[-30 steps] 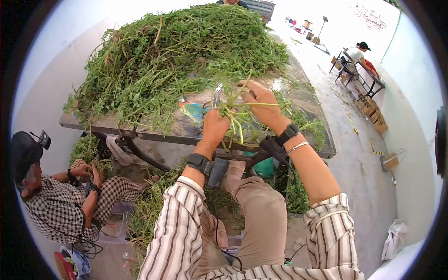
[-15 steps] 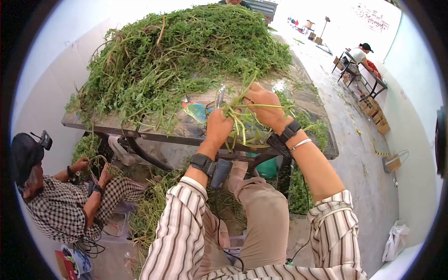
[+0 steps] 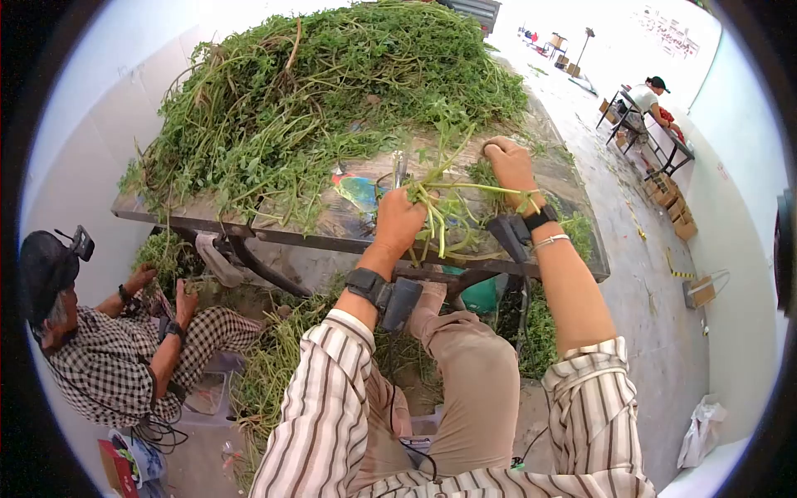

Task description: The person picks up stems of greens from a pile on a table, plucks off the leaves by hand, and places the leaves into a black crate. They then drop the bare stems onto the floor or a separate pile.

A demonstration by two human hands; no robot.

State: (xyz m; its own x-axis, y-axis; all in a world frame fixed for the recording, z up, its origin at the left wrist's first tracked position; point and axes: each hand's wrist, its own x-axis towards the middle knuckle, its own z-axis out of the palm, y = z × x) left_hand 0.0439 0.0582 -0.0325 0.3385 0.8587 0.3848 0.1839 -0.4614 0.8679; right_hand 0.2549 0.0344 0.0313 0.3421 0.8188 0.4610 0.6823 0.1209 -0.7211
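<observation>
Several green stems are gripped in my left hand, their cut or thick ends hanging over the table's front edge. To the right, my right hand is raised over the wooden table, its fingers curled with thumb against them; what they hold, if anything, is too small to make out. Behind both hands lies a big heap of leafy green plants. A colourful flat piece lies on the table left of my left hand, near a shiny metallic item.
At the left, a seated person in a checked shirt handles greenery. More stems lie below the table. Beyond the table's right side are cardboard boxes and another person at a small table. A white bag stands at lower right.
My right hand has moved away from the stems, up and to the right. My left hand keeps hold of them, slightly further right. The co-worker's hands at the left have shifted slightly.
</observation>
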